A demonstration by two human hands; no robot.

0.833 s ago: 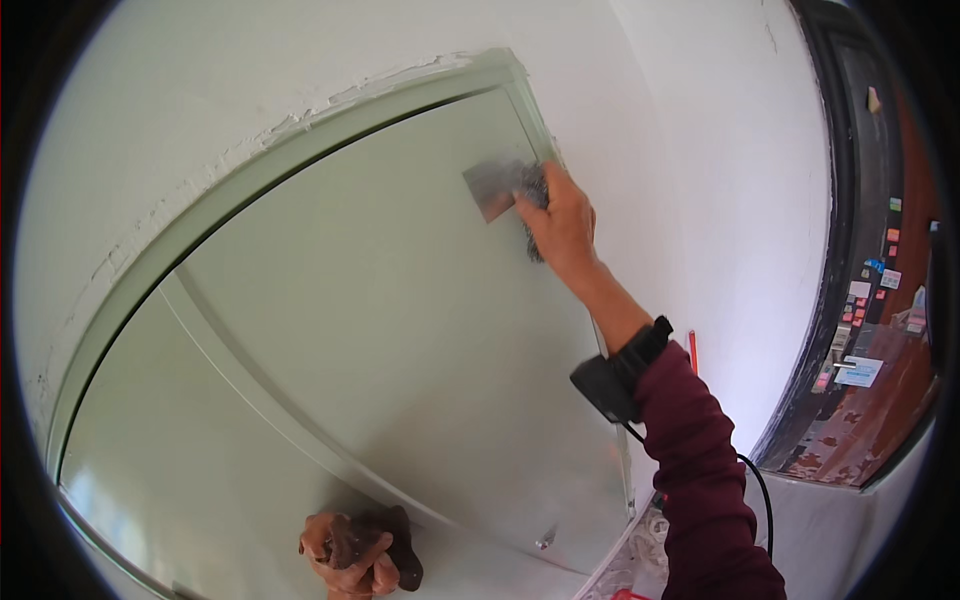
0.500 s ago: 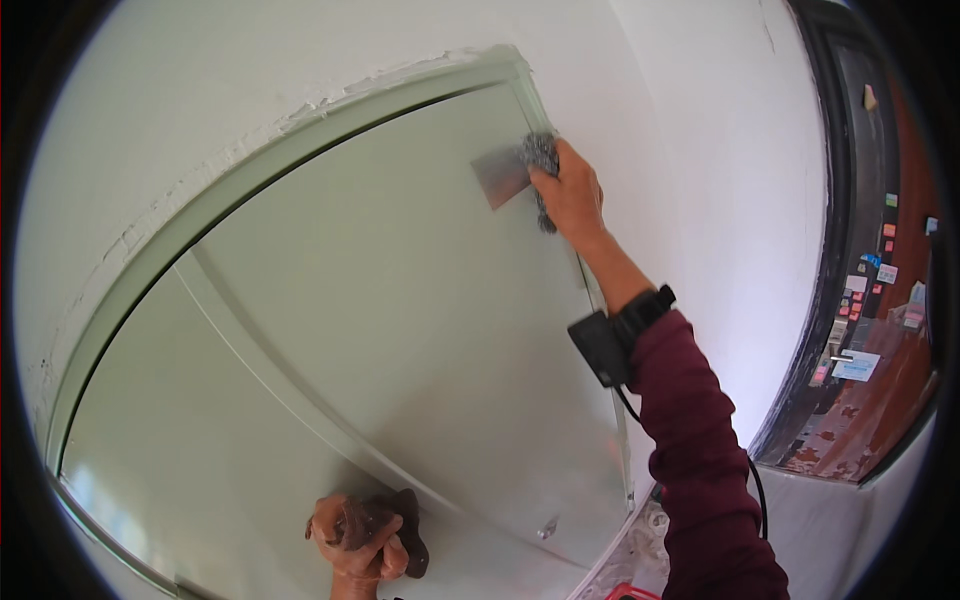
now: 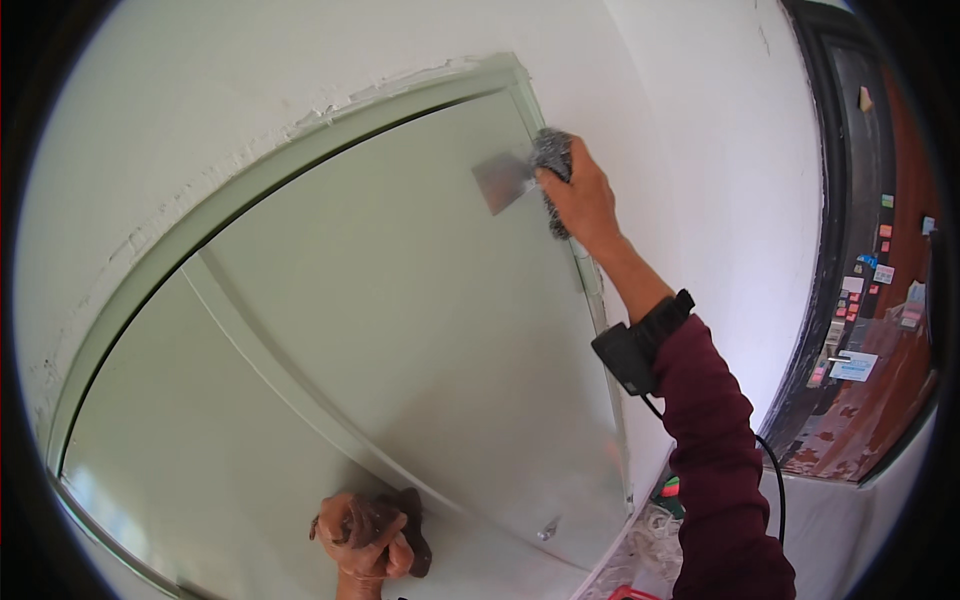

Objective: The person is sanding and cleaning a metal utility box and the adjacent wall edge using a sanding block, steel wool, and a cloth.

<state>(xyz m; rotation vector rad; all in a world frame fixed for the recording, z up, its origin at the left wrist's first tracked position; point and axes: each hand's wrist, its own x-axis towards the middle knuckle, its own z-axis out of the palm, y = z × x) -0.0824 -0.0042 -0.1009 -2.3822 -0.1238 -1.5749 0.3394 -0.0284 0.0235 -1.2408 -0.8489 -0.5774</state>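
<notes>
My right hand (image 3: 580, 195) is raised against the upper right corner of the glass pane (image 3: 380, 330), fingers curled tight around a scraper (image 3: 503, 181) and a wad of grey wool (image 3: 552, 160). The scraper's flat metal blade sticks out to the left of my knuckles and lies against the glass, just below the pale green frame (image 3: 330, 125). The wool is bunched at my fingertips, touching the frame's right upright, and a strand of it hangs down past the heel of my hand. On that wrist I see a black strap with a small box (image 3: 628, 352), and a black cable (image 3: 770, 470) runs from it down along my dark red sleeve (image 3: 715, 450).

My left hand (image 3: 362, 535) is low at the bottom of the pane, closed into a fist around a dark brown rag (image 3: 400, 520), which presses on the glass near the slanting crossbar (image 3: 290, 370). I cannot tell whether anything else is in that fist.

The frame sits in a white wall (image 3: 200, 90) with rough, chipped plaster along its top edge. A small metal latch (image 3: 547, 528) shows at the lower right of the pane. Far right, well apart from my hands, stands a dark door (image 3: 880, 330) with coloured stickers on it
</notes>
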